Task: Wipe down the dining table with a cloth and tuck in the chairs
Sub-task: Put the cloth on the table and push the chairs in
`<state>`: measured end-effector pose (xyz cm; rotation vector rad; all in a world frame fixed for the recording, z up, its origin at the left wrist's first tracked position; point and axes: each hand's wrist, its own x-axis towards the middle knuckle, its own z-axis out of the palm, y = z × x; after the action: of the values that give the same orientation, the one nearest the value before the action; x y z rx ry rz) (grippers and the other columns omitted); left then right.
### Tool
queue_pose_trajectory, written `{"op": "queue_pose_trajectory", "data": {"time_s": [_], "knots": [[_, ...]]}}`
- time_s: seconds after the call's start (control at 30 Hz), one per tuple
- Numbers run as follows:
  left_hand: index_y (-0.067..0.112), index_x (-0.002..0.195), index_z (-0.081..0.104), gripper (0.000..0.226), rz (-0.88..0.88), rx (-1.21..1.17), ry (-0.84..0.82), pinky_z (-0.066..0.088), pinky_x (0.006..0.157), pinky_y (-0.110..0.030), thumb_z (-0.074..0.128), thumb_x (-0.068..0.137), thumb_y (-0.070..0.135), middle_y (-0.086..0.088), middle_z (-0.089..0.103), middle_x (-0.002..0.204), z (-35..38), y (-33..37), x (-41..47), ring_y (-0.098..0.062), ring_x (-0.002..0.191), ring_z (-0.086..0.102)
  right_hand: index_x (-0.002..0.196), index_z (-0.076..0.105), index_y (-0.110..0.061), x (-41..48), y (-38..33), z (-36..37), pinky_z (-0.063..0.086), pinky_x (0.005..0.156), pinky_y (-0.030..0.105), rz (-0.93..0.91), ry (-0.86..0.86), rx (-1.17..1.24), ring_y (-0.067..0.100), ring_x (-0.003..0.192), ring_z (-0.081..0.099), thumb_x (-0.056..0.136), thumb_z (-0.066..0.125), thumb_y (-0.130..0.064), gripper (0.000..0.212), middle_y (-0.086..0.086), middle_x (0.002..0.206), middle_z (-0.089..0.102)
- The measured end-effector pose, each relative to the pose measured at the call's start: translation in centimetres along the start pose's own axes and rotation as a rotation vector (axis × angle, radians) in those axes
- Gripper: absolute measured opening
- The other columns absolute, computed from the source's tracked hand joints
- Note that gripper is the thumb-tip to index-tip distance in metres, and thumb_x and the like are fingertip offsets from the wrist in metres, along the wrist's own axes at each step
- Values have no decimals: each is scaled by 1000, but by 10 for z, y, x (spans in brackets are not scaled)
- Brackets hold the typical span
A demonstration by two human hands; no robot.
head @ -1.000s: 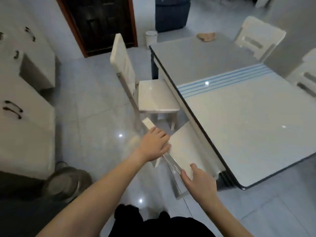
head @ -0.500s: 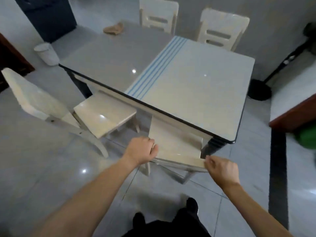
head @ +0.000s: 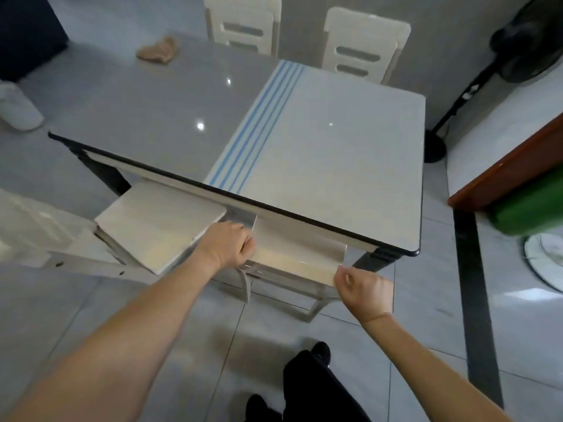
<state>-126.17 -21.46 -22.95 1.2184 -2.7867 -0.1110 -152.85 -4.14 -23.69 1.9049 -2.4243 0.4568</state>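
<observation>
Tucking the near chair [head: 292, 254] under the dining table [head: 335, 153]: both hands are gripping what looks like its top rail, the left hand [head: 228, 243] curled over the left end, the right hand [head: 364, 289] closed around the right corner. Most of the seat is already lying beneath the table's black-rimmed near edge.

Progress, judged from the layout: the cloth [head: 157, 50] is lying crumpled on the grey half of the tabletop at 11 o'clock, apart from both hands, so wiping is probably finished, though cleanliness cannot be confirmed. The two far chairs [head: 362, 47] at 12 and 1 o'clock are sitting close against the far edge. The left chair [head: 158, 223] at 9 o'clock is standing angled with its seat only partly under. That one likely remains, plus the last push on this one.

Clearances: the left chair's seat corner is lying just beside the left hand, so room there is tight. The dark table leg [head: 374, 257] is standing near the right hand at 3 o'clock. Open floor tile [head: 182, 345] is lying behind at 6 o'clock.
</observation>
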Motion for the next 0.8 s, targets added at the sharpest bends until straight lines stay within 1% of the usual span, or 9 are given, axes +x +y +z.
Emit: {"op": "queue_pose_trajectory", "data": {"time_s": [0.1,0.2,0.27,0.37,0.47,0.6,0.67,0.73,0.8], "knots": [[22,62,45,36,11,-22,16,26,52,-26,20,79,42,0,59,66,0,-14,15,-26,65,60,42,42,-15,14,-6,7,9,43,14,10,58,3,14,33,25,91,40,-37,54,-6,37,30],[22,61,43,35,48,-54,47,30,50,-26,20,78,42,-1,58,63,2,-20,30,-27,60,58,41,40,-14,29,-4,11,12,41,15,18,114,-9,17,33,24,89,42,-36,52,-3,36,32],[22,59,43,35,62,-67,63,33,48,-26,23,80,41,-1,57,60,3,-22,41,-27,57,57,42,41,-14,39,2,13,19,38,17,5,133,-22,19,30,30,89,41,-35,52,-2,35,34],[21,58,43,38,55,-91,71,33,48,-27,21,81,42,-3,59,59,6,-22,58,-28,55,56,43,43,-13,55,11,15,19,40,17,-2,167,-28,22,29,38,86,44,-31,47,0,35,39],[21,60,40,38,59,-113,47,35,48,-28,18,82,43,-2,58,61,8,-24,77,-25,57,54,41,44,-11,72,18,16,20,39,19,6,186,-40,24,30,40,83,45,-31,46,1,35,40],[19,63,45,43,74,-108,7,40,52,-31,15,82,44,1,55,63,9,-30,101,-23,64,56,42,42,-15,92,25,18,12,43,16,4,179,-10,20,32,35,83,44,-30,44,1,36,38],[16,66,52,50,79,-89,3,37,52,-30,14,82,44,0,59,66,9,-32,110,-23,65,55,42,39,-17,100,27,19,9,43,16,33,177,-2,19,33,31,85,44,-32,45,0,36,35],[16,68,55,52,101,-68,-2,33,50,-28,13,83,44,0,60,66,9,-33,116,-21,63,55,46,32,-21,107,26,19,17,41,18,51,166,2,18,35,28,86,43,-35,44,-3,39,26],[18,66,51,49,117,-66,-18,28,49,-28,13,83,44,1,58,65,7,-34,122,-20,62,54,47,31,-21,112,28,19,24,37,22,52,172,1,19,35,27,85,44,-33,42,-3,40,25]]}}
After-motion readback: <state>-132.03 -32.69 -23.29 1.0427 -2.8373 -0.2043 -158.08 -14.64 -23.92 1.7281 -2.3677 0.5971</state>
